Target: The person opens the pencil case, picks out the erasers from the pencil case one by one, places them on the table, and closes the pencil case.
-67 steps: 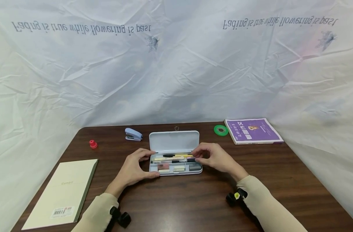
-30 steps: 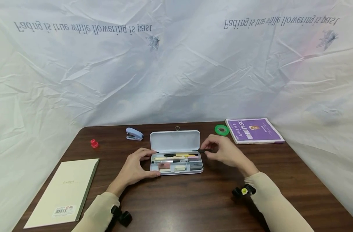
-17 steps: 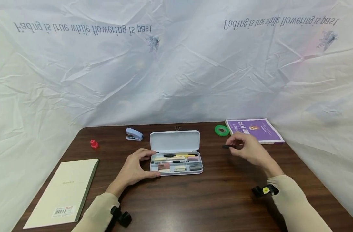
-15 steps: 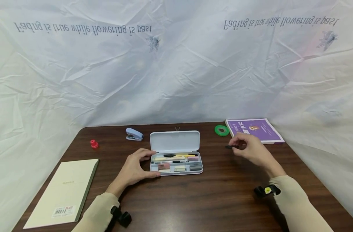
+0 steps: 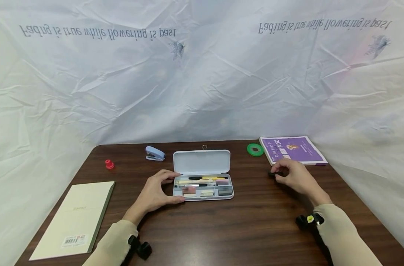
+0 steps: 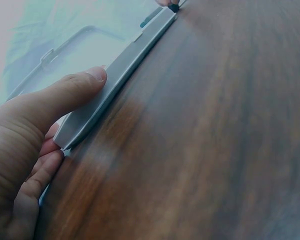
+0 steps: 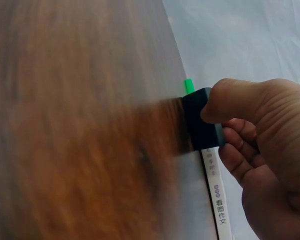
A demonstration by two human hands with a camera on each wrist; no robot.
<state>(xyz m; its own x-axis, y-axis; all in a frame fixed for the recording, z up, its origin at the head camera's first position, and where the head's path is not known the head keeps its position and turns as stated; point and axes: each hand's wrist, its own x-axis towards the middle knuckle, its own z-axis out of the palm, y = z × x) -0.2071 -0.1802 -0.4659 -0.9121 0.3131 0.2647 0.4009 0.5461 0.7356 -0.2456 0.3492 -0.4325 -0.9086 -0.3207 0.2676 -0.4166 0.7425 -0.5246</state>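
Observation:
My left hand (image 5: 153, 192) grips the left end of a pale grey pencil case (image 5: 202, 198), thumb on its front wall and fingers at the back. The case lies with its lid (image 5: 201, 162) raised, and holds a yellow-and-black pen (image 5: 206, 178), other pens and several small erasers. In the left wrist view, the thumb (image 6: 85, 85) presses on the case's side wall (image 6: 115, 75). My right hand (image 5: 296, 177) pinches a small black rectangular block (image 7: 200, 120) between thumb and fingers. It is close over the table, just in front of the purple book (image 5: 301, 153).
A green tape roll (image 5: 255, 149) lies beside the book. A light blue stapler (image 5: 155, 153) and a red stopper-like piece (image 5: 109, 164) stand at the back left, with a cream notebook (image 5: 79, 216) in front. A binder clip (image 5: 204, 147) shows behind the lid. White sheeting (image 5: 202, 92) surrounds the brown table (image 5: 222, 232).
My right hand has carried the black block out of the pencil case to the right, then lowered it toward the table near the book. My left hand has kept its hold on the case.

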